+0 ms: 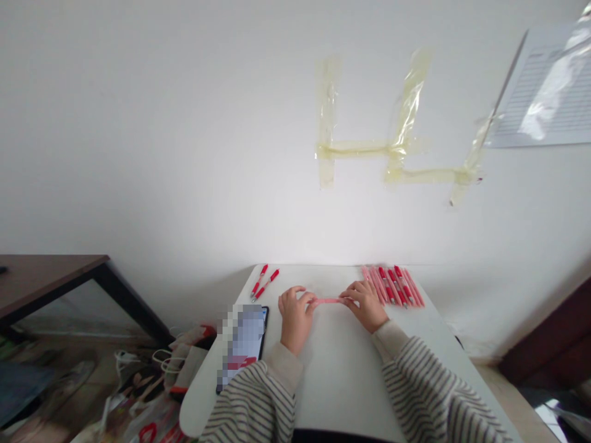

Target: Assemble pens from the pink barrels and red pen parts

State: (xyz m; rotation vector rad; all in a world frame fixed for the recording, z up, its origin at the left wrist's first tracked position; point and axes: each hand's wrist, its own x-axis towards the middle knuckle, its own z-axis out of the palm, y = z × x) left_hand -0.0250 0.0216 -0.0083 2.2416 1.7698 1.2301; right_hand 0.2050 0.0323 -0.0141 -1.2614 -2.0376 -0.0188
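Observation:
Over the white table, my left hand pinches one end of a slim pink stick. The opposite end is pinched by my right hand, so the stick lies level between them. Fingers cover both ends, and I cannot make out its exact kind. Just beyond my right hand lies a row of red pens mixed with similar pale pink sticks. Two more red pens rest at the table's back left, apart from my left hand.
A phone, its screen partly blurred, lies on the white table at the left. The white wall with tape strips rises behind. A dark desk and floor clutter are to the left.

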